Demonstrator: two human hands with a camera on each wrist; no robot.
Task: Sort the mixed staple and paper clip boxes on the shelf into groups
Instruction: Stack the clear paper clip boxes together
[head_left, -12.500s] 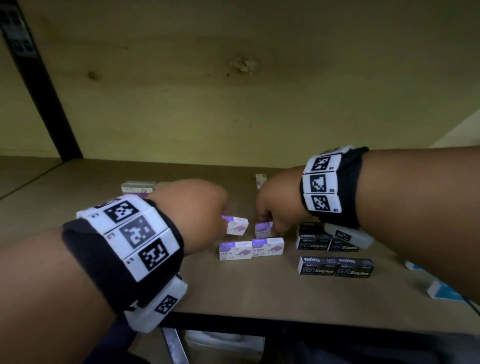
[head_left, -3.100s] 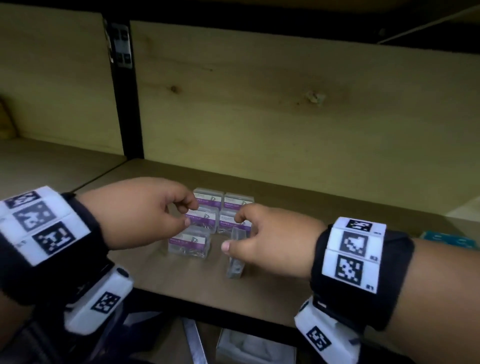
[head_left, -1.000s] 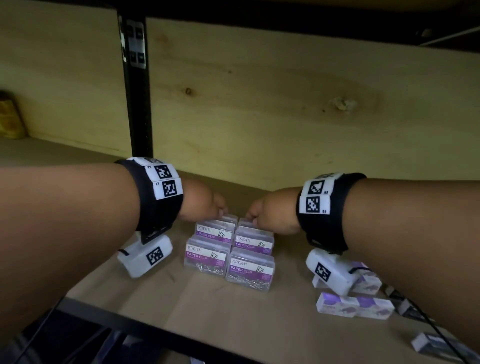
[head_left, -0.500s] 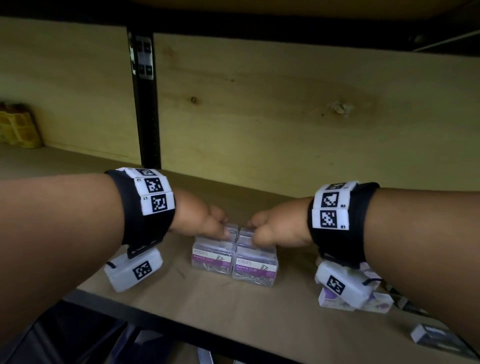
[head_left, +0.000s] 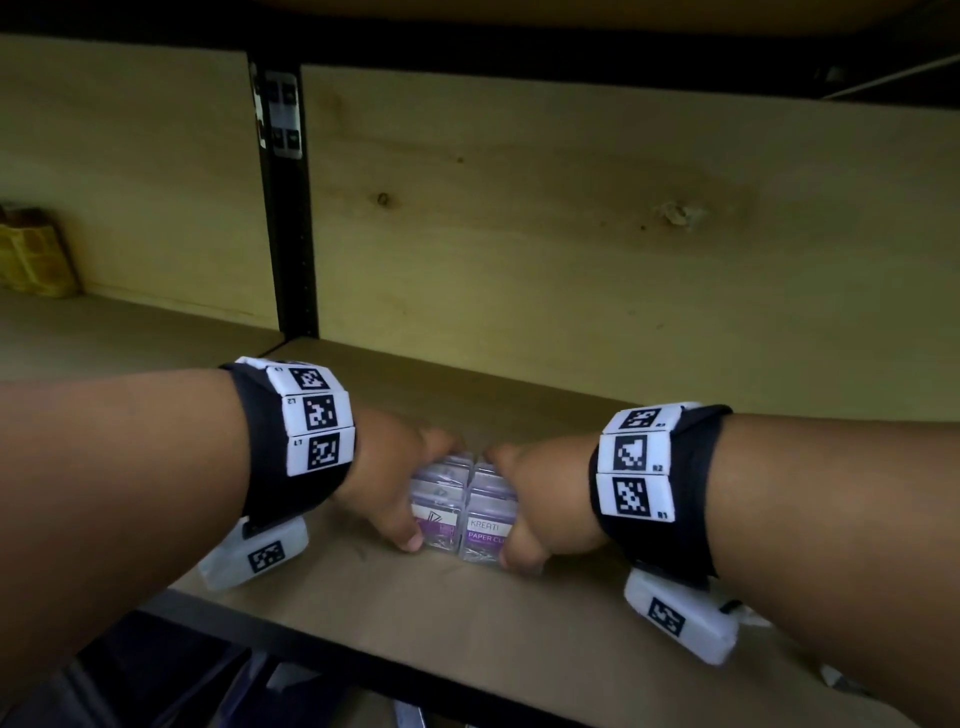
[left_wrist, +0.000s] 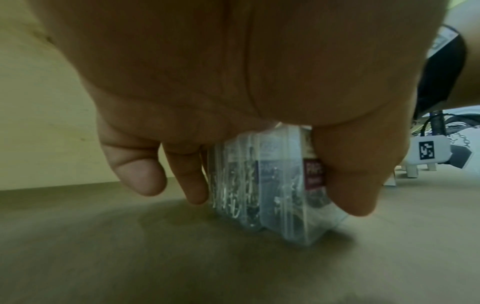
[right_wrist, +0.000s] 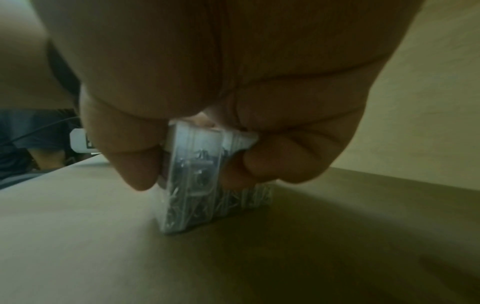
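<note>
Fingers (left_wrist: 187, 176) of the left hand (head_left: 387, 480) and right hand (head_left: 540, 499) clamp the paper clip boxes (head_left: 465, 512) from either side on the wooden shelf (head_left: 467, 623). That group looks gathered; any staple boxes sit out of view. Each box is clear, hard plastic, purple-labelled, with loose metal clips inside.

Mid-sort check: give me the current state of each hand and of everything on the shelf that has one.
left hand: grips the left column of paper clip boxes, thumb on the front face.
right hand: grips the right column, thumb at the front.
paper clip boxes: clear, closed, full of clips, pressed together in two columns, standing on the shelf.
shelf: wooden board carrying the boxes.
yellow package: resting in the neighbouring bay at far left.
</note>
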